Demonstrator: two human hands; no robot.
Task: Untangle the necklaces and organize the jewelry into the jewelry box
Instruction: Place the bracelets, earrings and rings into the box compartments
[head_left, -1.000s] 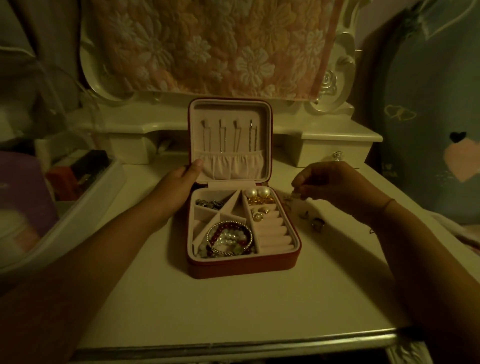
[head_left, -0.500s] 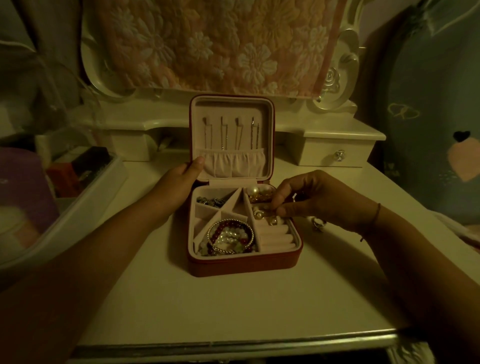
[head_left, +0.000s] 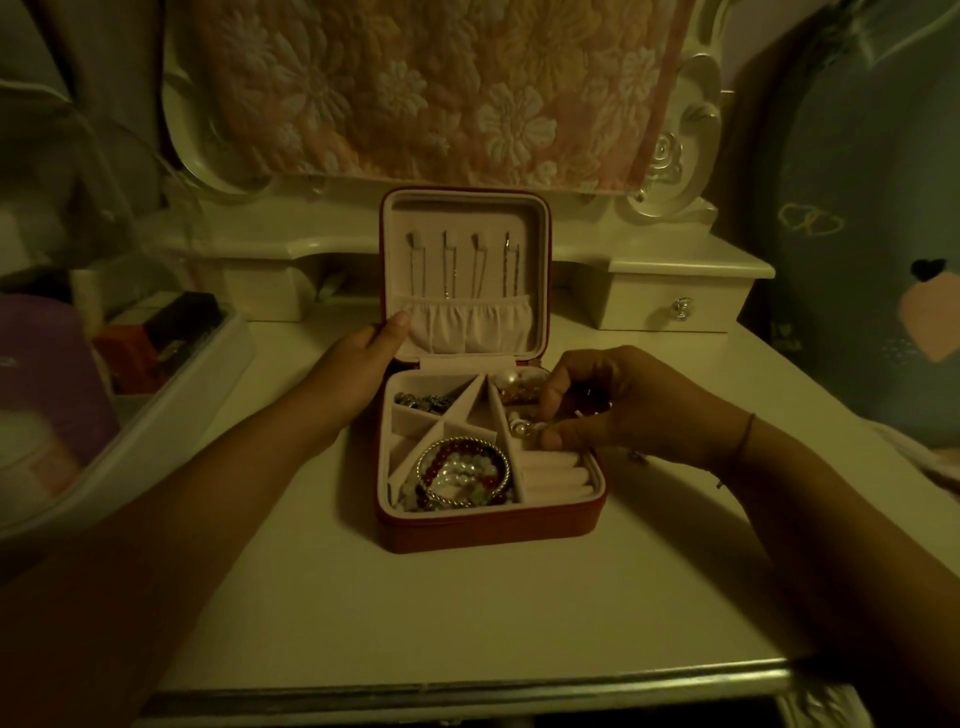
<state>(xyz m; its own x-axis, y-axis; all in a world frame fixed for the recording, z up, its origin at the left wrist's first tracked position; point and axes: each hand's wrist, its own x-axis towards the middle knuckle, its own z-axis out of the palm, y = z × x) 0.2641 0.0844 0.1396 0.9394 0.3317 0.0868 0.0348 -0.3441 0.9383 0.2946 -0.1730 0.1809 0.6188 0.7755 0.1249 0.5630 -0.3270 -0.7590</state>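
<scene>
Jewelry box (head_left: 488, 530) open on surface (head_left: 467, 623), between hands. Left hand (head_left: 348, 374) grips lid (head_left: 467, 213) edge; right hand (head_left: 623, 410), nearer, pinches pearl stud (head_left: 519, 428) beside fingertips, crosswise ring rolls (head_left: 556, 475) just below.

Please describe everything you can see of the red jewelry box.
The jewelry box is square, red outside, with pale lining, and stands open on the white table, lid upright. Four chains hang in the lid above a gathered pocket. The tray holds beaded bracelets, dark pieces, pearl earrings and ring rolls. The left hand holds its left hinge corner; the right hand pinches a small piece over the rolls.
</scene>
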